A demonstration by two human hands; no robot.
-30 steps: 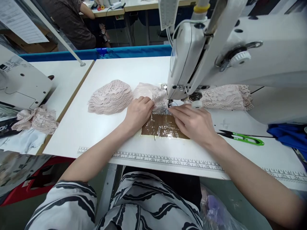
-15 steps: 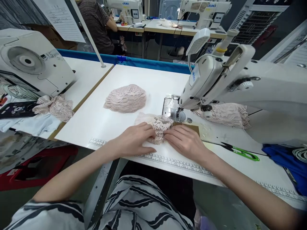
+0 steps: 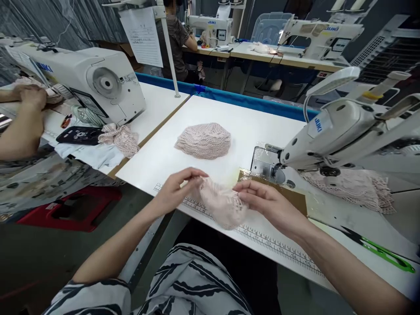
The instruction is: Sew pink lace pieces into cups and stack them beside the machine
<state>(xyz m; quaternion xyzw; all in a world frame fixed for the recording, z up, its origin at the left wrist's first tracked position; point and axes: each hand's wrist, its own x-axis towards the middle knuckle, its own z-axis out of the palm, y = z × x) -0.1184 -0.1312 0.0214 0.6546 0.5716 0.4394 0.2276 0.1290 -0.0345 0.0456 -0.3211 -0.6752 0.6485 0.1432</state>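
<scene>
Tabletop point(image 3: 249, 124) bright, floor point(image 3: 65, 271) dim; lace point(image 3: 223, 208) blurred; metal plate point(image 3: 260, 158) glinting; edges stretched.

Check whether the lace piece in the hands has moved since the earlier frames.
Yes. The lace piece has moved away from the sewing machine at right, leftward and toward the camera, over the printed ruler.

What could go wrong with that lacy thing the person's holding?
The lace piece is soft and pinched between the left hand and the right hand, near the front edge of the table. If a grip loosens, it might slip off.

The green snips lie beside the right forearm, blades pointing roughly toward it. An arm swinging outward could perhaps get poked.
</scene>
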